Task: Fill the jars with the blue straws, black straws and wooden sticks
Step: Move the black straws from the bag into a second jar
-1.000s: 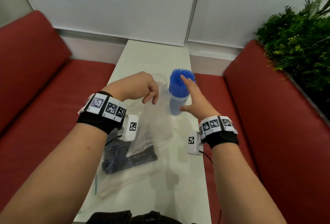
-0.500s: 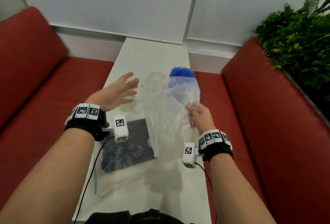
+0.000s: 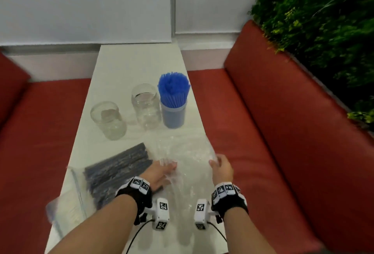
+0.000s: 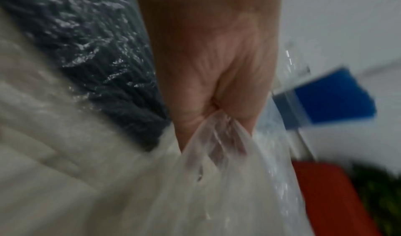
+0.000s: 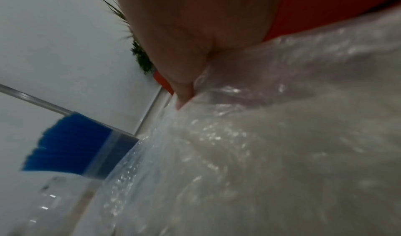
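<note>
Clear, crinkled plastic fills the near middle of my head view: an empty bag (image 3: 188, 158) spread over the white counter (image 3: 129, 61). My left hand (image 3: 162, 174) at 7 o'clock and my right hand (image 3: 221, 169) at 5 o'clock each hold one side of it. At 12 o'clock stands a jar (image 3: 173, 115) packed with upright blue straws (image 3: 173, 89). Just beside it, toward 11 o'clock, stands an empty jar (image 3: 146, 106), and another empty jar (image 3: 108, 119) sits at 10 o'clock, a little apart. A bag of black straws (image 3: 116, 169) lies flat at 8 o'clock, touching my left hand.

From the left wrist, blurred: my left hand (image 4: 214, 78) has its fingers (image 4: 247, 109) curled tight, bunching the clear bag (image 4: 228, 179). Black straws (image 4: 97, 51) lie at 10 o'clock, blue straws (image 4: 334, 95) at 3 o'clock.

From the right wrist, also blurred: my right hand (image 5: 195, 34) pinches the bag's (image 5: 282, 145) edge between curled fingers (image 5: 184, 94). Blue straws (image 5: 69, 142) in their jar (image 5: 117, 152) show at 8 o'clock.
</note>
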Motion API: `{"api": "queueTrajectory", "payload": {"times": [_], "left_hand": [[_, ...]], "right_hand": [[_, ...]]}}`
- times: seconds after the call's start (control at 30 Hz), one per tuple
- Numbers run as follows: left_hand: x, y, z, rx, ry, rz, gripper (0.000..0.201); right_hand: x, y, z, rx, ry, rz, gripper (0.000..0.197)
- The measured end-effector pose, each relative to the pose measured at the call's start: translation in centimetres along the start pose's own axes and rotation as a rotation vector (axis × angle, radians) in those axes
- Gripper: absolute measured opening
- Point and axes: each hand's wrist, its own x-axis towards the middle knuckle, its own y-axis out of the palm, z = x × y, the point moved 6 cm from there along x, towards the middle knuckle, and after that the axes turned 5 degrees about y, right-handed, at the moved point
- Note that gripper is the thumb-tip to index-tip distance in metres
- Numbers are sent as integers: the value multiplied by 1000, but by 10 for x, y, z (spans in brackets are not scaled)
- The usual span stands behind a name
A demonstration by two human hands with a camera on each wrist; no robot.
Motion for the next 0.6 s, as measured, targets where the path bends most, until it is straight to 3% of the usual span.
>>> {"api": "queueTrajectory", "payload": {"times": [0.07,0.1,0.2,0.27,0.37,0.43,0.5,0.53,0.6], "left_hand": [[9,3,18,72,-59,-17,23],[12,5,24,76,-97,-11,18],[19,8,40,146,-168,-46,11],[20,5,43,293,-151,-149,18],[14,-4,29,642,43,-402,51],[4,6,15,1044,326,-490,71],[0,35,17,1509,586,-406,93],[2,48,26,1656,654,-286,98],[12,61,52,1832,624,-9,89]], "right_hand": [[0,-6,-19,-211,-18,-151,50],[-1,-4,-20,-340,-104,-162,59],[-19,45,-16,-782,-487,171,76],[-33,75,-35,-946,-515,358,86],[-34,90,-72,-1016,-341,465,100],[-31,91,-86,-1057,-317,470,103],[-28,91,-92,-1100,-317,477,103],[-26,91,-93,-1125,-314,482,103],[-24,92,-94,-1151,-313,488,103]]}}
